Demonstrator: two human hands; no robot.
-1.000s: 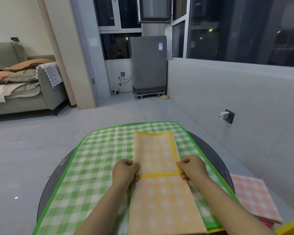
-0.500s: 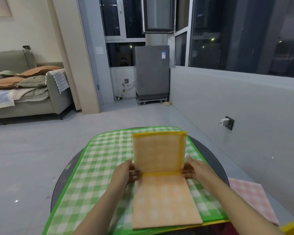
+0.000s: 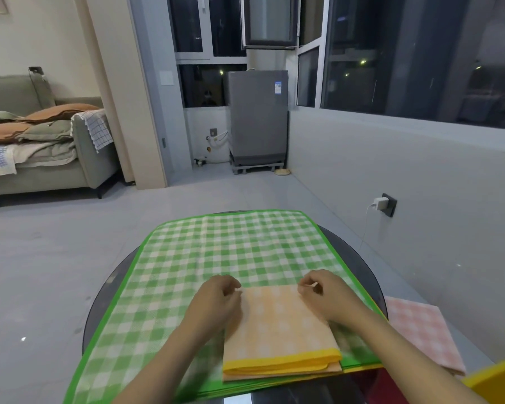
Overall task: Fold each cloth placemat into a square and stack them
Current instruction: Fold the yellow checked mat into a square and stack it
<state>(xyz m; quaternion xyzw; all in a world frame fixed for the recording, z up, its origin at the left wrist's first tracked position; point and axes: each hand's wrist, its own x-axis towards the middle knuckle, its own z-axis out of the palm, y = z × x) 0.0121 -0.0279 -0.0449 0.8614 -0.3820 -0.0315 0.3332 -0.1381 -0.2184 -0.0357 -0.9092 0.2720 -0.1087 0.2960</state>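
An orange checked placemat (image 3: 277, 325) with yellow edging lies folded into a square on a spread green checked placemat (image 3: 231, 249), near the table's front edge. Its yellow borders face me and its crease lies on the far side. My left hand (image 3: 216, 301) sits at the far left corner of the crease with its fingers curled onto the cloth. At the far right corner my right hand (image 3: 324, 295) pinches the cloth between thumb and forefinger. A folded pink checked placemat (image 3: 420, 330) lies low at the right, off the table.
The green mat covers most of a round dark table (image 3: 105, 301). A yellow object (image 3: 496, 380) shows at the bottom right corner. A grey wall with a plugged charger (image 3: 381, 204) runs along the right; a sofa (image 3: 41, 158) stands far left.
The far half of the orange placemat rose upright and came down over the near half, leaving a square. Both hands stayed at the crease.
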